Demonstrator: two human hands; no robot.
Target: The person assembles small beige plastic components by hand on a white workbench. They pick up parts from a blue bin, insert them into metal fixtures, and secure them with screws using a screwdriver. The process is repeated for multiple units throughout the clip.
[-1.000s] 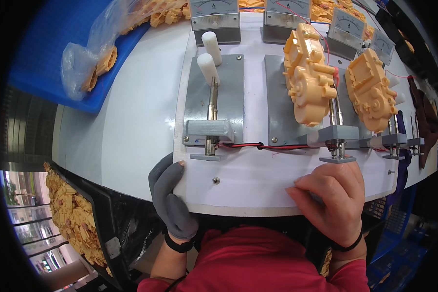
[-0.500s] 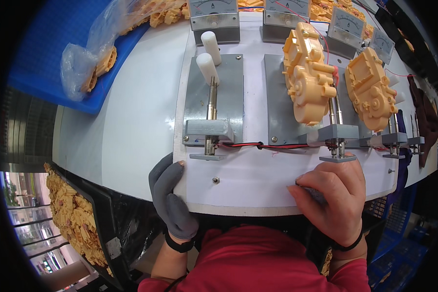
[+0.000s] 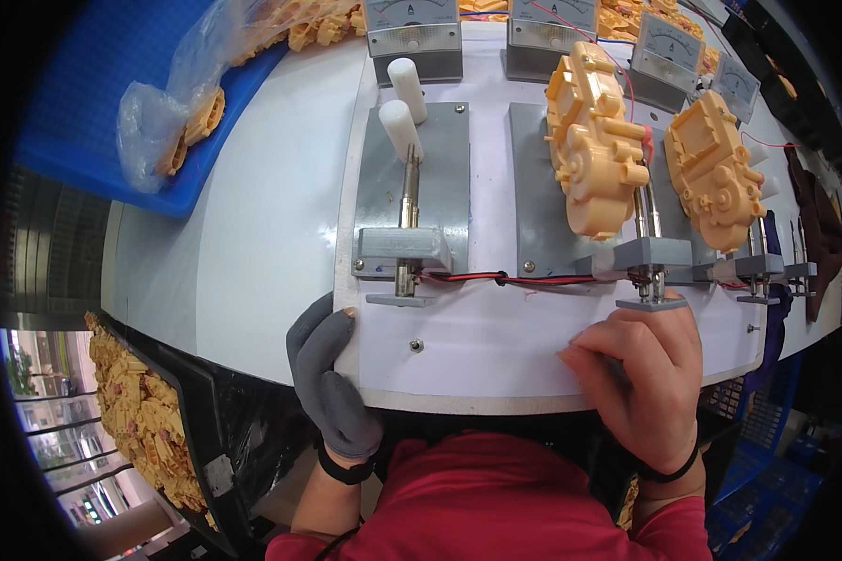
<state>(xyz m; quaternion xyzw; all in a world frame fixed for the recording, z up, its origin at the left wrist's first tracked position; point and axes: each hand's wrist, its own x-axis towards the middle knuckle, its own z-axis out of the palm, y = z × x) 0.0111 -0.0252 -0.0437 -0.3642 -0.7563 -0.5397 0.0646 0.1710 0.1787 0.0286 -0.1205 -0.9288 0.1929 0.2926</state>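
1. At the near edge of the white test board, our left hand, in a grey glove, lies along the board's rim, fingers together, clamped on nothing.
2. Right hand, bare, curled knuckles-down just under the grey plunger block; what's inside the fist, can't tell.
3. Yellow gearbox housing sits on the middle fixture plate, pins touching its lower end.
4. Looks like light, stiff moulded plastic w/ thin bosses; we'd take it by the long side walls, not the pegs.
5. Vs the earlier frame: hands and housing about the same, no real shift.
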